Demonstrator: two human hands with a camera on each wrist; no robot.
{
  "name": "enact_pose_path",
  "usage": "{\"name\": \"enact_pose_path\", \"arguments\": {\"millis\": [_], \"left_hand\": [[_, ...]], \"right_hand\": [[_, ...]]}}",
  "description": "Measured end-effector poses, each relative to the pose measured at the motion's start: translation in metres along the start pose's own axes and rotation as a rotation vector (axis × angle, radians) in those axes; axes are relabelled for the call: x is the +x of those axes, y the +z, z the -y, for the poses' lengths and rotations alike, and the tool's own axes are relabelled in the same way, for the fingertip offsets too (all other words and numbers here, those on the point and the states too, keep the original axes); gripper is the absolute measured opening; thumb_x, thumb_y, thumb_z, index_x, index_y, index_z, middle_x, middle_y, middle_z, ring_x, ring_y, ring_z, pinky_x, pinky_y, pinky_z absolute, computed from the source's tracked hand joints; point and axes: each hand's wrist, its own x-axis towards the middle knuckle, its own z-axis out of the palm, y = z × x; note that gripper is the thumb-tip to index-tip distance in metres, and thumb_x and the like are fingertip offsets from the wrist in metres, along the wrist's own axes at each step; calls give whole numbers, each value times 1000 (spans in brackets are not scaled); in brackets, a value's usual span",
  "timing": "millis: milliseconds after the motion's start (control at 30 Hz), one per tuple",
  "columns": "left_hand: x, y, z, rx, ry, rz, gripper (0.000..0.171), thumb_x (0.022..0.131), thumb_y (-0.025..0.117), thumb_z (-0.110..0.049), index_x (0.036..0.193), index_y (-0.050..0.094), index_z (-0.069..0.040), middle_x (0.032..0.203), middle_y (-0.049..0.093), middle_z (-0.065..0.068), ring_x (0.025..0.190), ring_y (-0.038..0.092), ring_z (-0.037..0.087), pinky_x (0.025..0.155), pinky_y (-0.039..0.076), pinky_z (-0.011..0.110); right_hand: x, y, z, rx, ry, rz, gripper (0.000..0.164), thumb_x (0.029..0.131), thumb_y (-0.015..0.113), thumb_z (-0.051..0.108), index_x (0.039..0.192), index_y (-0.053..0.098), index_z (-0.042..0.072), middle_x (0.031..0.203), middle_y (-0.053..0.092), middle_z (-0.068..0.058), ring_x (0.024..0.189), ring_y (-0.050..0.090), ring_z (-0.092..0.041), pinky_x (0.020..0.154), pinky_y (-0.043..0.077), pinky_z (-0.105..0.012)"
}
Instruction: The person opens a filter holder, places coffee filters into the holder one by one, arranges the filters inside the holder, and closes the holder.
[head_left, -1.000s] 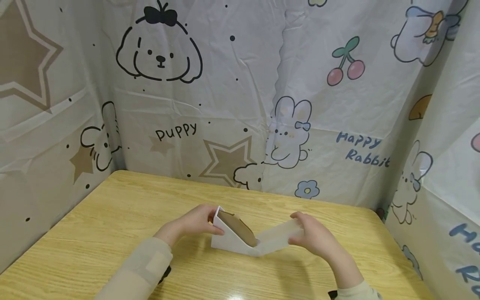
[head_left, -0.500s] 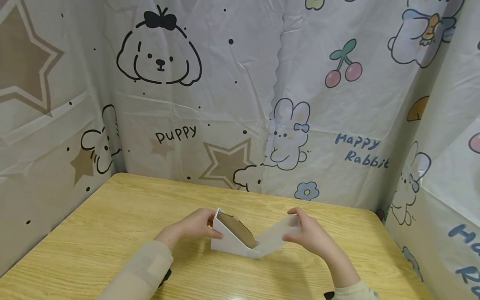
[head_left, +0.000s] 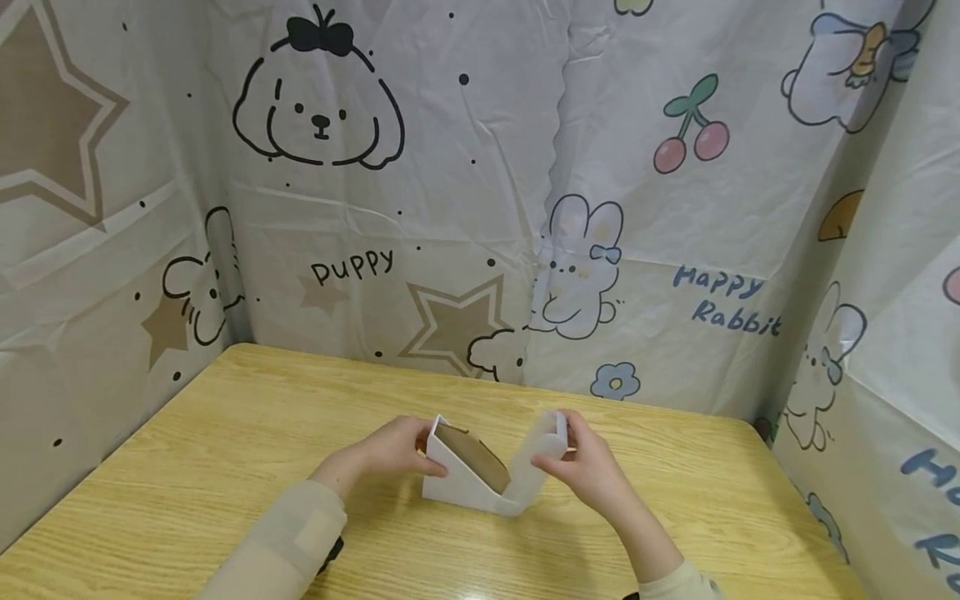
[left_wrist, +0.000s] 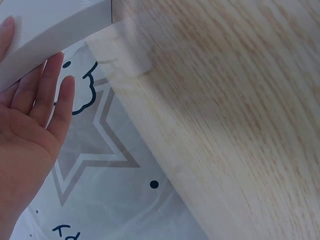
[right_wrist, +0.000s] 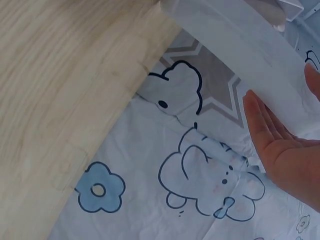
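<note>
A white box (head_left: 461, 490) with a sloping open top stands on the table, a brown, cardboard-like surface (head_left: 474, 458) showing inside it. From its low right end a translucent lid (head_left: 531, 467) tilts steeply up. My left hand (head_left: 386, 450) holds the tall left end, thumb on the near side. In the left wrist view that hand's fingers lie along the far side of the box (left_wrist: 60, 37). My right hand (head_left: 592, 471) grips the lid's raised end between thumb and fingers. The right wrist view shows straight fingers against the lid (right_wrist: 250, 50); the box is mostly cut off there.
The yellow wood-grain table (head_left: 300, 400) runs back to a hanging cloth (head_left: 465, 208) printed with cartoon animals and stars. More cloth closes off the left and right sides. Dark bands show near both sleeves.
My right hand has moved left, swinging the lid up from a low slant to a steep one, nearer the box. The left hand and the box have stayed in place.
</note>
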Motion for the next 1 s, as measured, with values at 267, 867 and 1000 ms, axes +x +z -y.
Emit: {"name": "enact_pose_path", "arguments": {"millis": [267, 867, 1000], "left_hand": [[-1, -1, -1, -13, 9, 8, 25, 79, 74, -17, 101, 65, -13, 94, 69, -1, 87, 63, 12, 76, 51, 29], [1, -1, 3, -1, 28, 8, 26, 78, 75, -19, 101, 65, -11, 93, 70, 1, 85, 63, 11, 75, 51, 25], [1, -1, 2, -6, 29, 9, 27, 78, 75, -20, 101, 65, -10, 93, 70, 1, 85, 64, 12, 75, 51, 25]], "right_hand": [[3, 16, 2, -20, -27, -32, 49, 77, 75, 14, 120, 53, 4, 104, 66, -12, 91, 63, -21, 78, 54, -36], [13, 44, -3, -137, -134, 34, 43, 76, 75, 14, 112, 56, 1, 97, 65, -8, 92, 59, -20, 84, 48, -43], [13, 46, -2, -154, -150, 45, 44, 76, 75, 14, 113, 55, 0, 97, 65, -8, 92, 59, -19, 84, 48, -43]]}}
